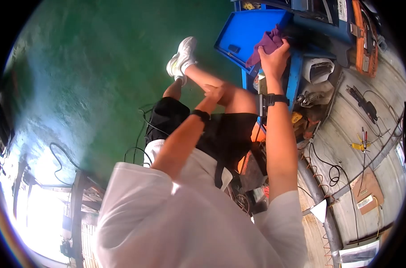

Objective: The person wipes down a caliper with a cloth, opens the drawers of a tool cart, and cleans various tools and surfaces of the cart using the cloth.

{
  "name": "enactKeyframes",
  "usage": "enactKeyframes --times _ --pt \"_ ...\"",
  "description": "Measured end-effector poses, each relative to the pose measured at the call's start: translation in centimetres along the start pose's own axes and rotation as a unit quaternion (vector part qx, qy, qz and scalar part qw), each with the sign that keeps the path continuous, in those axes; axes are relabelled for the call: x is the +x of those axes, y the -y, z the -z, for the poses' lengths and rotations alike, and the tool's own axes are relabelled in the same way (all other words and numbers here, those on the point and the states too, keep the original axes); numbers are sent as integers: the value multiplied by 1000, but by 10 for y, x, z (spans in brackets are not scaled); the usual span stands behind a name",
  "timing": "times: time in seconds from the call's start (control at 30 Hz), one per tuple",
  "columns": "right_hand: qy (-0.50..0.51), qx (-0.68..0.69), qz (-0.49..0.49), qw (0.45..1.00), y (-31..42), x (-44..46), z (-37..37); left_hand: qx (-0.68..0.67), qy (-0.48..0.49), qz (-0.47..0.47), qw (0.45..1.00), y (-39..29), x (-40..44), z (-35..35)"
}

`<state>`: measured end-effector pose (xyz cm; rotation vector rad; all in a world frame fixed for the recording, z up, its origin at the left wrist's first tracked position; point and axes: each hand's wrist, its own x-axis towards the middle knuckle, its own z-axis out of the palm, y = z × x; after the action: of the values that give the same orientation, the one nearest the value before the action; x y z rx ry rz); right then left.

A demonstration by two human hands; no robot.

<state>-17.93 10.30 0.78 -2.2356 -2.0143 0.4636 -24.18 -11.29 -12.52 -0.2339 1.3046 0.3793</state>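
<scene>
My right hand (274, 59) grips a crumpled purple cloth (270, 43), reached out at the upper right. The cloth lies against a blue metal door or lid (252, 31) with a small dark latch on it. Just below that hand stands a blue cabinet frame (294, 80), its shelves filled with tools and parts. My left hand (215, 93) rests on my bent leg (238, 96) near the knee. Its fingers lie loosely on the skin and hold nothing.
An orange tool case (366, 40) sits at the top right. Yellow-and-red pliers (363, 142), black cables (334, 174) and a brown cardboard piece (367, 190) hang on the pale corrugated wall. Green floor (113, 58) spreads to the left.
</scene>
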Motion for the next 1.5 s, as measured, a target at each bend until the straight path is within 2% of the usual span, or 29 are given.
enactKeyframes --times 0.03,0.07,0.13,0.2,0.27,0.3,0.37,0.4,0.47,0.53,0.57,0.6,0.63,0.7,0.73,0.8,0.87,0.93,1.0,1.03,1.1,1.17,1.2,1.23,1.27,1.33,1.37,1.47,1.5 --pt "4 -1 0 1000 -6 -3 0 -5 260 -26 965 14 -1 23" --pt "3 -2 19 1000 -14 -1 -2 61 299 -18 952 -24 -57 22" --pt "-7 -1 46 999 -8 9 -4 248 460 -63 850 -101 -138 39" --pt "9 -44 24 999 -7 1 4 162 543 -64 822 -113 -102 62" --pt "9 -44 27 999 -5 3 4 29 555 -49 830 -104 -37 82" --pt "13 -55 23 998 -6 4 1 85 580 -57 808 -93 -27 77" --pt "60 -67 -11 996 -1 10 6 313 618 -270 668 -2 138 69" --pt "61 -70 -12 996 -1 8 9 310 620 -270 668 7 137 76" --pt "85 -66 -1 994 -2 9 13 156 430 -228 860 16 114 83" --pt "99 -73 -5 992 -6 12 13 360 278 -225 861 -28 21 61" --pt "104 -65 -10 992 -5 16 12 419 41 -156 894 -29 11 56" --pt "111 -58 -15 992 -4 18 12 449 -197 -76 868 -29 7 54" --pt "113 -55 -15 992 -8 19 10 453 -230 -163 846 9 47 75" --pt "61 -65 43 995 -21 18 4 470 -187 -198 840 28 67 132" --pt "65 -64 37 995 -24 18 5 484 -112 -139 857 7 41 147" --pt "82 -67 32 994 -25 19 10 584 -128 -86 797 -6 30 152" --pt "90 -70 16 993 -28 21 11 546 135 112 819 -39 25 137" --pt "76 -66 40 994 -35 22 11 468 375 37 799 -14 63 107" --pt "80 -65 37 994 -34 23 13 423 512 -76 744 8 93 94" --pt "85 -65 33 994 -35 22 14 428 411 -155 789 9 98 95" --pt "84 -46 36 995 -36 24 12 413 193 -304 836 17 105 98" --pt "102 -31 20 994 -32 23 16 368 -42 -431 823 9 91 101" --pt "99 -26 20 995 -32 24 14 336 -163 -490 788 -9 87 107" --pt "92 -9 34 995 -36 25 12 378 -308 -141 862 -47 66 131" --pt "89 8 49 995 -41 24 10 350 -332 -207 851 -55 68 173" --pt "84 18 73 994 -53 19 6 450 -345 -243 787 -75 56 235" --pt "85 26 69 994 -52 20 7 453 -345 -263 778 -85 47 255" --pt "90 64 49 993 -47 24 9 464 -356 -341 736 -117 33 296" --pt "83 86 61 991 -48 25 6 470 -352 -335 737 -117 24 289"
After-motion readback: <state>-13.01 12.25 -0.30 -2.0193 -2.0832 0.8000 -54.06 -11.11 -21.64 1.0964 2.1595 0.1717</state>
